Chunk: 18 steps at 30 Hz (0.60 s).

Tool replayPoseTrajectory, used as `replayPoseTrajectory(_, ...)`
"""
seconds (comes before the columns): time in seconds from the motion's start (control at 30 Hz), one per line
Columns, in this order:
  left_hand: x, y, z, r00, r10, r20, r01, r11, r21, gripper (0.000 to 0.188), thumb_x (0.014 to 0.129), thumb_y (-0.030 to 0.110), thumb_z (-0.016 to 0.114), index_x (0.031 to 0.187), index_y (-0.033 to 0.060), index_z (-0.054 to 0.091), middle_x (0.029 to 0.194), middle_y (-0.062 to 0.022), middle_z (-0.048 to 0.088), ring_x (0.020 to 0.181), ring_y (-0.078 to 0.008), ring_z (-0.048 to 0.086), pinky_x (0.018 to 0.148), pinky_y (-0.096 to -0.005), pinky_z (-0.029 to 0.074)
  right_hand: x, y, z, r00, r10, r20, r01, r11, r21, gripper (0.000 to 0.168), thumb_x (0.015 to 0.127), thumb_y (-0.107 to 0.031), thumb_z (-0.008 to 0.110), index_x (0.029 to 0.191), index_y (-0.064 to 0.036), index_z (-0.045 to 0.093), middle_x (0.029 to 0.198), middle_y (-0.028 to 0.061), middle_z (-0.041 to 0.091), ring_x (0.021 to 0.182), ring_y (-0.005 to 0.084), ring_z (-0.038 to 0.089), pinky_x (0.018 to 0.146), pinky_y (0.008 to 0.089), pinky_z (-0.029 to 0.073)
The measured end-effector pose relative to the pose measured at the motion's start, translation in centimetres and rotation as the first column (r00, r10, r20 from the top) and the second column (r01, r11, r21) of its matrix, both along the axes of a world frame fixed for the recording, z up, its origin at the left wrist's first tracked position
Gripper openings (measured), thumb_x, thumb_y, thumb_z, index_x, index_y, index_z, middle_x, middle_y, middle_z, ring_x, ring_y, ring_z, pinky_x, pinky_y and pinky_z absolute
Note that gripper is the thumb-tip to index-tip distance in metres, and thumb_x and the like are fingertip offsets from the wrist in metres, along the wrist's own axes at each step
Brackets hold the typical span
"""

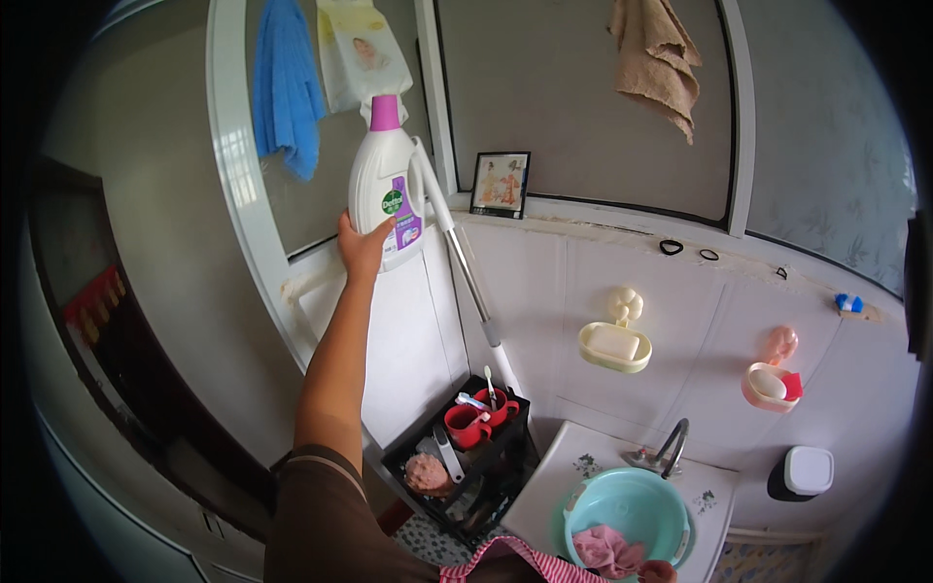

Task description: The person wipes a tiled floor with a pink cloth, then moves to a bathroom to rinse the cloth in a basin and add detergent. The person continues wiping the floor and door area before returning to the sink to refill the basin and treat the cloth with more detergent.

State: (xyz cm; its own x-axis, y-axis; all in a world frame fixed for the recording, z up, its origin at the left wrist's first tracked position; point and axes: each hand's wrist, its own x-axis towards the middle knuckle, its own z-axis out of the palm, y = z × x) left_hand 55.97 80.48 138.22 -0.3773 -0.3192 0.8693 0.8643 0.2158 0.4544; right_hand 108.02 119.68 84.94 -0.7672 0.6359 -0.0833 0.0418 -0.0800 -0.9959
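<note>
My left hand (364, 244) reaches up and grips a white Dettol bottle (375, 175) low on its side, thumb across the purple label. The bottle is upright with a purple cap; whether its base rests on the window ledge, I cannot tell. Only part of my right hand (657, 572) shows at the bottom edge, by the near rim of a turquoise plastic basin (619, 492). A wet-looking pink cloth (606, 550) lies bunched inside the basin, close to that hand. The right fingers are mostly cut off by the picture's edge.
The basin sits on a white washstand (543, 488) under a curved faucet (678, 444). A black cart (503, 452) carries red cups (466, 426) and toothbrushes. Behind the bottle leans a metal pole (470, 280). Soap dishes (614, 353) hang on the wall; a framed picture (500, 184) stands on the ledge.
</note>
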Motion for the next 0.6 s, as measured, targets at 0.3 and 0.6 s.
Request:
replayPoseTrajectory(0.3,18.0,5.9,-8.7,0.878,-0.457,0.142,0.455,0.889,0.047,0.060,0.062,0.001,0.079,0.113,0.0023,0.048,0.103,-0.0072,0.059,0.094,-0.0157,0.057,0.081,-0.0293,0.049,2.2,4.0,5.2,0.998,0.008,0.065,-0.006,0.999,-0.042,0.033,0.088,-0.016,0.054,0.117,-0.001,0.050,0.099,0.0112,0.061,0.085,0.0189,0.059,0.070,0.0305,0.051)
replayPoseTrajectory(0.6,33.2,13.5,-21.0,0.465,-0.753,0.465,0.850,0.526,0.002,0.076,0.063,0.009,0.081,0.128,0.0026,0.040,0.113,-0.0063,0.055,0.105,-0.0148,0.051,0.094,-0.0309,0.040,-0.3,2.7,17.7,0.917,0.307,-0.256,-0.275,0.949,0.155,0.065,0.084,-0.035,0.061,0.134,-0.006,0.033,0.126,0.0125,0.045,0.107,0.0230,0.050,0.081,0.0331,0.046)
